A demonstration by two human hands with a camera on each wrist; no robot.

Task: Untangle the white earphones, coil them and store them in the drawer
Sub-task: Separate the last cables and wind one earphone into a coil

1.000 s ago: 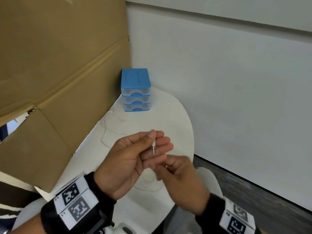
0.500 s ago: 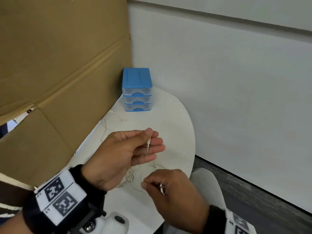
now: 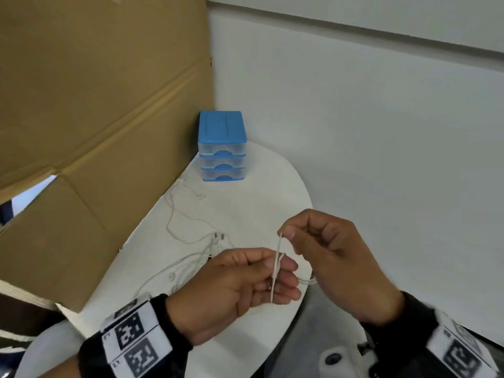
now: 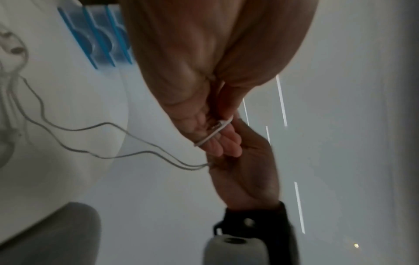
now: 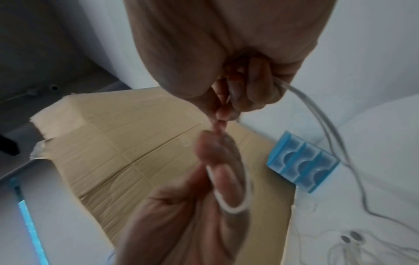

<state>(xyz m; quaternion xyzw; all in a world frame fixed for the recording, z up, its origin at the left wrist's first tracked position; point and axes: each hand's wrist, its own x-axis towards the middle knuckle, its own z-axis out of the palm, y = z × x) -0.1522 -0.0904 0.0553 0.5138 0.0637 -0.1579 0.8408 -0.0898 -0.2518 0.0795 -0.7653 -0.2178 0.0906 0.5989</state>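
The white earphones' cable (image 3: 277, 264) runs up across my left hand's fingers, with a loop of cable (image 5: 229, 208) round them. My left hand (image 3: 274, 268) pinches the plug end (image 4: 213, 133) between thumb and fingers. Just above and to the right, my right hand (image 3: 286, 234) pinches the cable's upper end, and two strands (image 4: 145, 152) trail from it down to the table. The rest of the earphones lies slack on the white table (image 3: 259, 208), with two earbuds (image 3: 219, 236) side by side. The blue three-drawer unit (image 3: 222, 150) stands at the table's far end, all drawers closed.
A large cardboard sheet (image 3: 95, 105) leans along the table's left side. A white wall (image 3: 381, 132) runs behind and to the right. The table's curved right edge drops to a dark floor (image 3: 313, 323).
My right hand rose from below the left hand to above it, carrying the cable up over the left fingers. The head view moved closer and lower over the table.
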